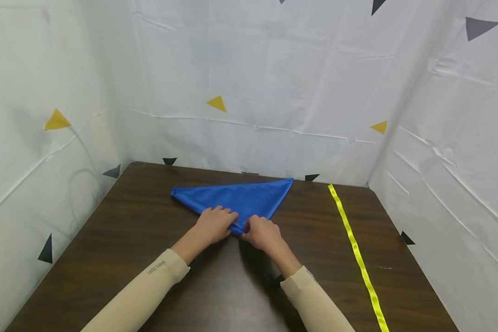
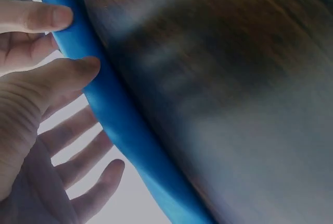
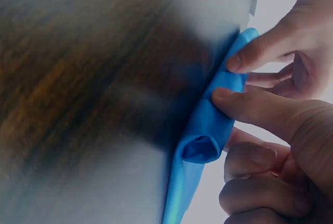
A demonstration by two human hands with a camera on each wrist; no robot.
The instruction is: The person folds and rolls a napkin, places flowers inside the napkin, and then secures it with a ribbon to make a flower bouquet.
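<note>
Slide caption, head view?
Left hand and right hand pinch a partly rolled blue cloth on a dark table, yellow ribbon to the right.

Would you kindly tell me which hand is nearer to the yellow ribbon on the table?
Right. The right hand holds the blue cloth, left of the yellow ribbon and apart from it; the left hand holds the cloth too, farther left.

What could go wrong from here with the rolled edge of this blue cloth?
The rolled edge of the blue cloth may loosen, since its end looks hollow in the right wrist view. It might also twist unevenly: the left hand and the right hand both hold it near that end, while its farther stretch seems unheld.
</note>
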